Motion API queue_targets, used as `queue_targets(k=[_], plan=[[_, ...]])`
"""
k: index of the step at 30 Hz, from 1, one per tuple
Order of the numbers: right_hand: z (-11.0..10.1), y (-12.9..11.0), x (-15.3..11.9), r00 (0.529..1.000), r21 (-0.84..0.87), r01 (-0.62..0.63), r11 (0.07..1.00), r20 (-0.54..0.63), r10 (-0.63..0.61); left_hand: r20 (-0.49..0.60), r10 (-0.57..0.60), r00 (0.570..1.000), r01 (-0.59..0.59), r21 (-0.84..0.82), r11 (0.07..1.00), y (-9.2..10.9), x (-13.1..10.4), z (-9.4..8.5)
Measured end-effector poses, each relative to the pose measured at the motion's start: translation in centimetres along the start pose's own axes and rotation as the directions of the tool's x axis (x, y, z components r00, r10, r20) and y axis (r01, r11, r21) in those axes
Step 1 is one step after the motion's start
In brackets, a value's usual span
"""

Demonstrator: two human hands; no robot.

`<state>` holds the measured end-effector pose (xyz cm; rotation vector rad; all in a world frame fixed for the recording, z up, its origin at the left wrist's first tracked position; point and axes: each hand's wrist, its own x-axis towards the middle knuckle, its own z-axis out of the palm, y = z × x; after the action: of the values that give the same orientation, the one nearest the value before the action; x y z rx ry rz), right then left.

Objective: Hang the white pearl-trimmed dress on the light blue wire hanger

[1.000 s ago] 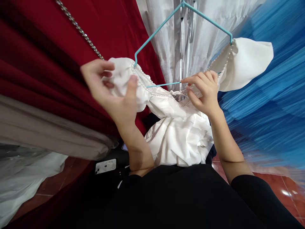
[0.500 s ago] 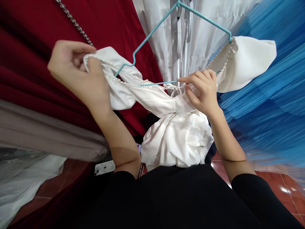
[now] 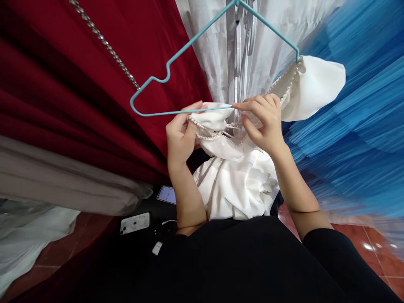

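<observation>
A white dress with a pearl-trimmed neckline lies bunched in front of me, its lower part against my black top. My left hand pinches the dress's left shoulder part at the pearl edge, just below the bottom bar of a light blue hanger. My right hand is closed round the bar near its middle, index finger stretched along it; the bar's run behind that hand is hidden. The right shoulder part of the dress still hangs on the hanger's right end, while the left end is bare.
Red fabric with a beaded chain hangs at left, blue tulle at right, and white fabric behind. Two phones, one a white phone, lie on a black surface beside a small white case.
My left hand has moved right and inward with the dress's left shoulder part, which has come off the hanger's left end. My right hand stays nearly in place.
</observation>
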<state>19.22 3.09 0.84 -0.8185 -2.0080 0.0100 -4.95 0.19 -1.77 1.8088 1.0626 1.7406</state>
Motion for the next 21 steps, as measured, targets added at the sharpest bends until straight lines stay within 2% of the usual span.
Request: queue_targets(k=[4, 7, 9, 11, 13, 18, 21], plan=[[0.0, -0.3, -0.1, 1.000, -0.024, -0.013, 1.000, 0.021, 0.014, -0.105, 0.085, 0.991, -0.105, -0.201, 0.974, -0.4, 1.0, 3.6], [-0.4, -0.2, -0.1, 1.000, -0.020, 0.029, 0.999, -0.012, -0.029, -0.179, 0.090, 0.980, -0.129, -0.223, 0.966, -0.9, 1.0, 4.7], [-1.1, 0.1, 0.1, 0.983, -0.055, 0.033, 0.998, -0.179, -0.043, -0.199, 0.083, 0.976, -0.122, -0.191, 0.974, -1.0, 0.8, 4.8], [-2.0, 0.7, 0.4, 0.922, -0.138, -0.033, 0.990, -0.387, -0.023, -0.218, 0.074, 0.973, -0.111, -0.164, 0.980, -0.9, 0.6, 4.7], [-3.0, 1.9, 0.9, 0.870, -0.198, -0.087, 0.976, -0.493, -0.022, -0.229, 0.069, 0.971, -0.108, -0.162, 0.981, -0.7, 0.5, 4.7], [-3.8, 5.2, 2.4, 0.906, -0.144, -0.064, 0.988, -0.422, -0.003, -0.225, 0.108, 0.968, -0.153, -0.197, 0.968, 0.0, 0.4, 5.1], [-3.9, 6.2, 3.5, 0.880, -0.161, -0.134, 0.978, -0.473, 0.043, -0.219, 0.139, 0.966, -0.187, -0.217, 0.958, 0.2, 0.3, 5.1]])
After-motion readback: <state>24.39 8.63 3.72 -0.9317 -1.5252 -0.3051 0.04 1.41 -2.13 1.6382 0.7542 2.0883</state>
